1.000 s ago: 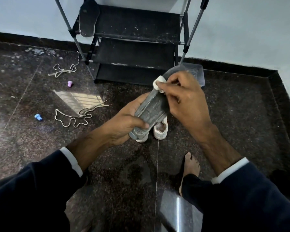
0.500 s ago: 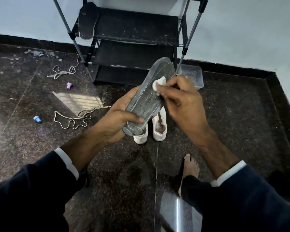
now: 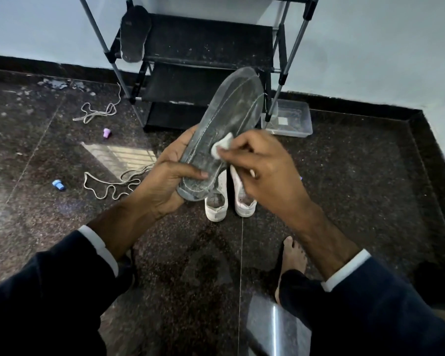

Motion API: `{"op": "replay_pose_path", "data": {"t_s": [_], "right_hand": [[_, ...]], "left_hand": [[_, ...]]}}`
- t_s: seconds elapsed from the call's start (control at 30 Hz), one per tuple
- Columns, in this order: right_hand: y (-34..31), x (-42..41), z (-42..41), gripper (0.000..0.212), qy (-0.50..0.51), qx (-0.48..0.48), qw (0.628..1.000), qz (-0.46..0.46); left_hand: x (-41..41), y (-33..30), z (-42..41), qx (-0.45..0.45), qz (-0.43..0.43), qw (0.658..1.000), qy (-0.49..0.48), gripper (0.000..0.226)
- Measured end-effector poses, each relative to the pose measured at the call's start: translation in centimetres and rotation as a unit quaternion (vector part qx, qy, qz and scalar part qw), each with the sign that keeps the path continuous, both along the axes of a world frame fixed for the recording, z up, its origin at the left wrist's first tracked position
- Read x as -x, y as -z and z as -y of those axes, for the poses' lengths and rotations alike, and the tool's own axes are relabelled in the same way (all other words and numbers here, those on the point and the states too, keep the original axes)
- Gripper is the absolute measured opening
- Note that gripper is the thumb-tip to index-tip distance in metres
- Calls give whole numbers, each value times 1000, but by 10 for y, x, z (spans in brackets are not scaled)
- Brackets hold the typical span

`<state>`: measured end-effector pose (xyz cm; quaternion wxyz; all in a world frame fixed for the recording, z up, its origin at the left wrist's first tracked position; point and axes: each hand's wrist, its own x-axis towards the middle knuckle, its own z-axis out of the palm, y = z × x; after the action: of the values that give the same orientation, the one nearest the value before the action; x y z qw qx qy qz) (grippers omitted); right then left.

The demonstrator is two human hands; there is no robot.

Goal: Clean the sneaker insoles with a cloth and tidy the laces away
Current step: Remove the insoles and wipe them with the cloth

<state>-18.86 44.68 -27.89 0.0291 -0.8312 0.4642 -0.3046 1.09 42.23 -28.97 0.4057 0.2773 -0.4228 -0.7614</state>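
Grey insole (image 3: 224,129) gripped by left hand (image 3: 165,181); right hand (image 3: 265,168) pinches cloth (image 3: 222,147) against it.

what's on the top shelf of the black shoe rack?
One dark insole leans at the left end of the black shoe rack shelf, hanging over its front edge. The rest of the shelf shows only pale dust specks; nothing is covered.

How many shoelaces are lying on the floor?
2. One lace lies near the rack's left leg, by the purple cap. The other lace is nearer, left of the left hand. More could be hidden behind the arms.
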Motion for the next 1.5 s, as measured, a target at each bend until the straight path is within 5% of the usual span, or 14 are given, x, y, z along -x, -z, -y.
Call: {"op": "replay_pose_path", "data": {"t_s": [0.1, 0.3, 0.5, 0.7, 0.97, 1.1, 1.17, 1.27, 1.5], "right_hand": [[-1, -6, 2, 34, -59, -2, 997, -51], [-7, 29, 11, 23, 60, 32, 997, 23], [-2, -2, 0, 28, -58, 7, 998, -22], [-4, 27, 11, 24, 40, 30, 999, 10], [-4, 2, 2, 25, -68, 9, 997, -37], [-9, 17, 6, 22, -12, 2, 998, 57], [-10, 16, 5, 24, 42, 10, 993, 107], [-6, 1, 1, 28, 87, -14, 994, 61], [4, -37, -17, 25, -88, -50, 994, -33]], "left_hand": [[-4, 0, 5, -13, -8, 1000, -13, 87], [-2, 0, 5, -27, -29, 999, 4, 87], [-10, -2, 10, -22, -44, 998, -26, 89], [-6, -2, 10, -34, -41, 998, -20, 89], [-9, -5, 8, -39, -35, 998, -47, 85], [-2, -4, 5, -46, -25, 998, -40, 86], [1, -2, 1, -60, -42, 997, -26, 78], [8, -4, -6, -91, -47, 994, -31, 47], [7, -6, -4, -134, -59, 989, -37, 44]]}}
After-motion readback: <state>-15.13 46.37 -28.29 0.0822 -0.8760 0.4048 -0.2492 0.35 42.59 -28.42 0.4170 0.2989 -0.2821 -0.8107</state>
